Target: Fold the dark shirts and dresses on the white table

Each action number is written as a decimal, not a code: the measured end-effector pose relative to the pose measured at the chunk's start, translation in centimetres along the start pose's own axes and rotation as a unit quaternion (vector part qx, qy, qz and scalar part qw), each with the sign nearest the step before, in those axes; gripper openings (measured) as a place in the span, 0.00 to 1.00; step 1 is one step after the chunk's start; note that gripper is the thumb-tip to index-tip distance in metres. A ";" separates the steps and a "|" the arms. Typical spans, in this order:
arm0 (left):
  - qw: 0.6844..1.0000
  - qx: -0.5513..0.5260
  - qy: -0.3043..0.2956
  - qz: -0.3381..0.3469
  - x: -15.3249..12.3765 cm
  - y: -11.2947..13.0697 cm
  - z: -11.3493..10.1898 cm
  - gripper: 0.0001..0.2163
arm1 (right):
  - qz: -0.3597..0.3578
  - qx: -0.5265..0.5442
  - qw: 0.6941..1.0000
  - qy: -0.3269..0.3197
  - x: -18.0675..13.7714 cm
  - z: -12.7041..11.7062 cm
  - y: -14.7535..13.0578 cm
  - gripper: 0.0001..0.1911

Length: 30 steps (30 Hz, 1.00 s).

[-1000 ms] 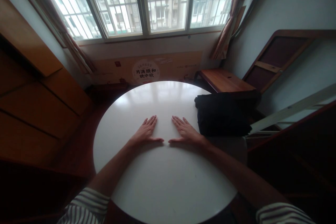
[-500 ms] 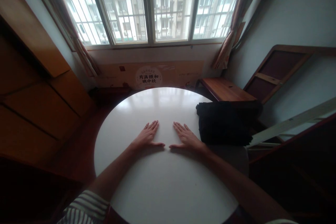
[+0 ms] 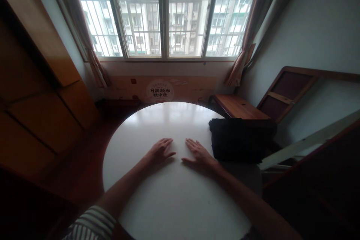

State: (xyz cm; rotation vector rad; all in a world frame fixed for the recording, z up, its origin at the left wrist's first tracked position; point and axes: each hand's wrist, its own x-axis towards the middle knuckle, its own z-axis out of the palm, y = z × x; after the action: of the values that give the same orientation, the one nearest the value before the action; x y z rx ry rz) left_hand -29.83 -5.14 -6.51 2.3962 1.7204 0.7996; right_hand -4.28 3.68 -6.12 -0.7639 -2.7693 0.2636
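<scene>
Both of my hands are over a round white table (image 3: 174,198), fingers stretched out and nothing in them. My left hand (image 3: 161,150) is slightly arched, its thumb apart from the fingers and pointing right. Across a small gap from it, my right hand (image 3: 198,153) rests palm down with its thumb pointing left. Just right of my right hand lies a folded black cloth (image 3: 236,140), on the table's right side. Neither hand touches the cloth.
Beyond the table is a window (image 3: 163,18) with curtains (image 3: 237,67) at its sides. A wooden bench (image 3: 239,107) stands behind the cloth, near a leaning wooden frame (image 3: 284,93). Cabinets (image 3: 45,120) line the left. A printed banner (image 3: 160,90) hangs below the window.
The view has tilted up a little, so the scene sits lower. My left hand has gone from flat to slightly arched, fingers drawn in. My right hand stays nearly the same.
</scene>
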 end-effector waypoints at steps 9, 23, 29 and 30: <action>0.979 -0.082 0.187 -0.023 -0.4 -0.4 1.3 0.21 | 0.007 -0.071 0.988 0.140 -2.9 -8.9 -1.7 0.19; 0.983 -0.098 0.156 0.003 -0.3 0.4 1.3 0.20 | 0.316 -0.098 0.942 0.057 -6.1 -14.2 9.4 0.21; 0.973 -0.110 0.201 -0.023 -0.4 1.2 0.6 0.21 | 0.225 0.059 0.876 0.422 0.3 -22.3 6.2 0.30; 0.968 -0.120 0.219 -0.031 -0.4 1.5 0.5 0.20 | 0.201 0.113 0.857 0.461 1.7 -23.6 4.9 0.31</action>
State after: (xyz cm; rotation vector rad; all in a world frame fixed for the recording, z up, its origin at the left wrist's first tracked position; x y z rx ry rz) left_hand -28.43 -5.90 -6.52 2.1030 1.6964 1.5218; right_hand 3.50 11.17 15.44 -1.0452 -1.6347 0.2123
